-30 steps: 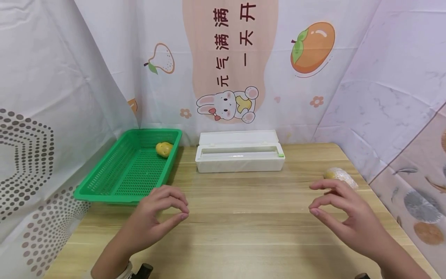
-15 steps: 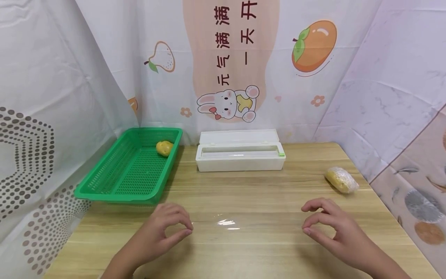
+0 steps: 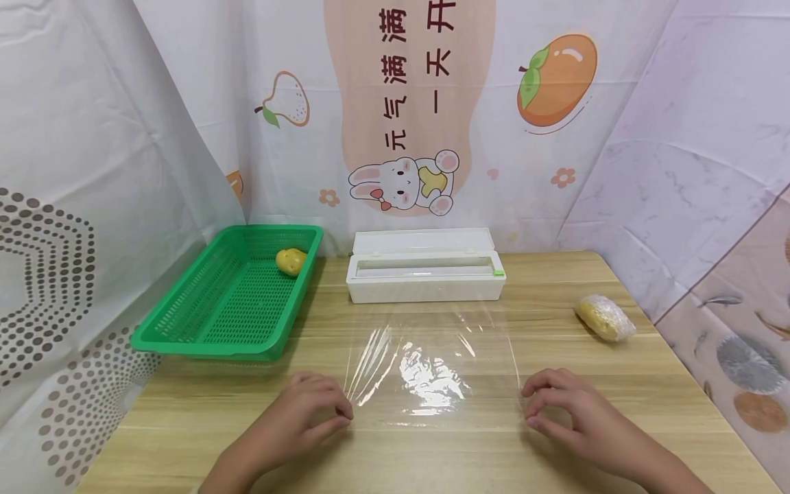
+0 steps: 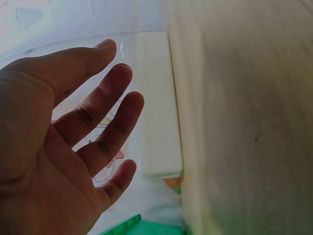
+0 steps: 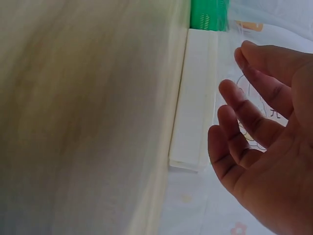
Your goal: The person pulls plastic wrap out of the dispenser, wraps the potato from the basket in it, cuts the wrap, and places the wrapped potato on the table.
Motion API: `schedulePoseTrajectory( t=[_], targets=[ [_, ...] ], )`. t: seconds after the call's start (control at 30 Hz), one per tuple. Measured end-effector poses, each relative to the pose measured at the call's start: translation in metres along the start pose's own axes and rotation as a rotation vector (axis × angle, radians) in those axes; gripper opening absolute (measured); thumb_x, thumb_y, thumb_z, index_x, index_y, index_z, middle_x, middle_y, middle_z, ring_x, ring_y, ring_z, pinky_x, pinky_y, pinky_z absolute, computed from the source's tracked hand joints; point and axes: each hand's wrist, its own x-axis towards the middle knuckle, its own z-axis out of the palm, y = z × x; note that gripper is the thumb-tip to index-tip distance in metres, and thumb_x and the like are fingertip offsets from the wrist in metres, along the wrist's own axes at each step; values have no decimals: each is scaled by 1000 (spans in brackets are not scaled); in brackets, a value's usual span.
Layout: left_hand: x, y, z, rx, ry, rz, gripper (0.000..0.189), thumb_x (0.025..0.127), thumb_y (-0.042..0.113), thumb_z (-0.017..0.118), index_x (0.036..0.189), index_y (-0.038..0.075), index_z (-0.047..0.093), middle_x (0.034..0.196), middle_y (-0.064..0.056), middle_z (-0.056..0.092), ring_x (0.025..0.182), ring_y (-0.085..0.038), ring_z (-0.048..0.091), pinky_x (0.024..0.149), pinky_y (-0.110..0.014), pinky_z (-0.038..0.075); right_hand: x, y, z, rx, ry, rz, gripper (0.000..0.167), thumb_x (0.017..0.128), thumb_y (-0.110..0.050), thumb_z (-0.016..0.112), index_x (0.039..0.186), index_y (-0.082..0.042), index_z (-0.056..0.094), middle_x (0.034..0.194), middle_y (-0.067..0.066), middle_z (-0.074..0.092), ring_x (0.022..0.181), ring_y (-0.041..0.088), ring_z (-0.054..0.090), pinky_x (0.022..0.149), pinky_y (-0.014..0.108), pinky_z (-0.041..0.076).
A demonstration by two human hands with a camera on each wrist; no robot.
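Observation:
A sheet of clear cling film [image 3: 432, 377] stretches from the white dispenser box [image 3: 426, 291] toward the person, glinting over the wooden table. My left hand [image 3: 305, 415] pinches its near left corner between thumb and finger; the left wrist view shows the other fingers of that hand [image 4: 73, 122] spread apart. At the near right corner my right hand [image 3: 574, 418] pinches the film in the same way. In the right wrist view, thumb and forefinger of this hand [image 5: 274, 112] meet at the tips. The box lid [image 3: 422, 240] stands raised, with the roll [image 3: 426, 272] visible inside.
A green basket [image 3: 280, 329] stands at the left with a potato [image 3: 290, 261] in it. On the right of the table [image 3: 432, 463] lies a potato wrapped in film [image 3: 605, 318]. Printed curtains [image 3: 296, 165] hang behind and along the sides.
Both hands have come nearer to the person and closer together, drawing the cling film out of the box. Its glare has spread, and the wrapped potato is no longer partly behind the right hand.

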Motion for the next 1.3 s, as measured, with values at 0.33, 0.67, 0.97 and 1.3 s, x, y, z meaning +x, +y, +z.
schedulePoseTrajectory(
  t=[0.33,0.67,0.97,1.3],
  targets=[
    [5,-6,10,-6,-154,-77,14,90,25,81,90,36,73,92,32,62,94,8,61,98,-42,40,1,8,4,-59,-138,56,29,86,-24,85,91,-46,66,111,-21,63,105,3,58,91,22,46],
    [10,-10,16,20,-239,-112,9,90,32,80,90,37,73,89,32,61,87,8,59,94,-41,41,10,13,7,-68,-237,93,28,87,-22,84,88,-46,68,104,-23,59,98,-1,55,81,27,52],
    [13,-12,15,21,-258,-143,13,93,29,77,88,38,70,89,31,59,88,6,59,88,-37,39,12,14,6,-43,-280,133,23,91,-24,80,92,-45,71,104,-23,57,96,-2,54,79,26,51],
    [13,-14,15,6,-249,-156,9,95,29,75,90,37,73,97,28,59,92,6,57,86,-33,43,14,14,3,8,-314,134,14,95,-28,76,104,-39,76,104,-23,61,95,-2,57,78,25,52]
  ],
)
